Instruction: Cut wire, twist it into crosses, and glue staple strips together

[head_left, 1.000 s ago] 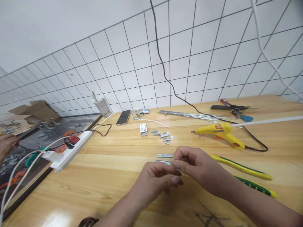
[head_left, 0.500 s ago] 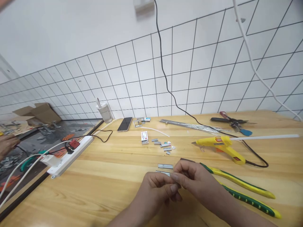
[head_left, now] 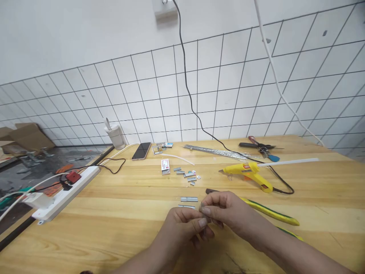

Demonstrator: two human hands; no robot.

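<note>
My left hand (head_left: 186,226) and my right hand (head_left: 228,209) meet low in the middle of the view, fingertips pinched together. Between them is a small greyish bit, mostly hidden by the fingers; its kind cannot be made out. Just beyond my left hand, two strips of staples (head_left: 189,199) lie on the wooden table (head_left: 114,236). Pliers (head_left: 270,211) with long yellow-green handles lie partly under my right hand and forearm, their dark jaw tip showing beside the fingers. Farther back are several shorter staple pieces (head_left: 180,172) and a small white box (head_left: 165,166).
A yellow glue gun (head_left: 251,173) with a white stick lies at right. Behind are thin metal rods (head_left: 216,151), a key bunch with a dark-handled tool (head_left: 264,150), and a phone (head_left: 142,151). A power strip (head_left: 68,194) with cables borders the left edge, near a white canister (head_left: 115,137).
The view has shifted right, so table items appear farther left. A co-worker's hand at the far left has left the view. Both my hands stay pinched together, fingers slightly moved.
</note>
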